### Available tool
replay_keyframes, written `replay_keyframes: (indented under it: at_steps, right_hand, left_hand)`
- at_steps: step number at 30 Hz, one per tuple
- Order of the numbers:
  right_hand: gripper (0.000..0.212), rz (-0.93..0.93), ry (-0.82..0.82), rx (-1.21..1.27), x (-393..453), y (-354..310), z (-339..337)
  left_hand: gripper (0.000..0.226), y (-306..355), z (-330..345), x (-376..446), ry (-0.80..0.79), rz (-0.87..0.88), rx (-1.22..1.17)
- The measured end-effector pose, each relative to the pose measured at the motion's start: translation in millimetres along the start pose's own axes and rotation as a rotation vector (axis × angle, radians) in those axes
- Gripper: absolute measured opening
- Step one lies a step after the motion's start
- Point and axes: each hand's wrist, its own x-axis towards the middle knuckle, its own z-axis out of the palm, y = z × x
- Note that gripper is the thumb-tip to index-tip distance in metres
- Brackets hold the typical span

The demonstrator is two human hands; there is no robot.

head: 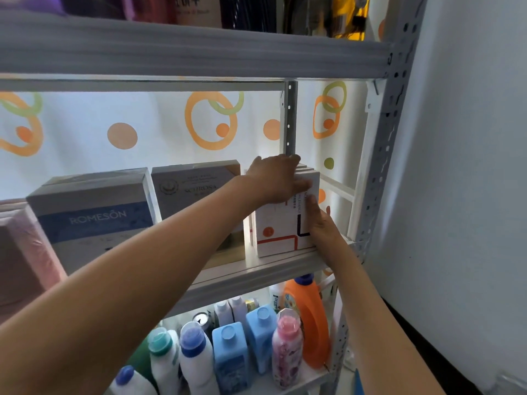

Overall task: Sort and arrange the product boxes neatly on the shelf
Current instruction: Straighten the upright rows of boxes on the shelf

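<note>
White boxes (281,223) held upright, right of frame centre.
Left hand (278,178) lies flat-fingered on top; right hand (320,220) presses their side with straight fingers, on the shelf (256,273).

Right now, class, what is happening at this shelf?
A person is squaring up white boxes standing at the right end of the middle shelf. The left hand lies flat over their top front edge, and the right hand presses their right side. Larger boxes stand to the left; bottles fill the shelf below.

Both arms outstretched; left hand (278,178) fingers flat, right hand (320,223) fingers straight, upward.
</note>
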Motion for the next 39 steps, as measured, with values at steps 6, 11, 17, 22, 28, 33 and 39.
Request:
replay_keyframes:
  at_steps: [6, 11, 17, 22, 28, 33, 39]
  right_hand:
    - [0.074, -0.017, 0.037, 0.092, -8, -5, 0]
    - [0.08, -0.056, 0.052, 0.11, -9, -1, 0]
    - [0.08, -0.064, 0.068, 0.092, -6, 3, 0]
    - [0.066, -0.046, 0.051, 0.09, -3, 2, 1]
    - [0.051, -0.006, 0.013, 0.071, 5, 4, 3]
    - [0.047, -0.045, 0.008, 0.037, 6, 4, 3]
    - [0.056, -0.109, 0.103, 0.039, 8, 2, -6]
  left_hand:
    - [0.051, 8, -3, -7, 0.027, 0.06, 0.022]
    - [0.058, 11, -1, -13, 0.026, 0.072, 0.017]
    - [0.052, 9, 1, -14, 0.014, 0.065, 0.042]
    - [0.058, 2, 4, -9, -0.057, 0.07, 0.105]
    - [0.056, -5, 5, 1, -0.099, 0.063, 0.104]
    - [0.057, -7, 3, 5, -0.15, 0.043, 0.083]
    - [0.05, 5, -10, 3, -0.141, -0.017, -0.085]
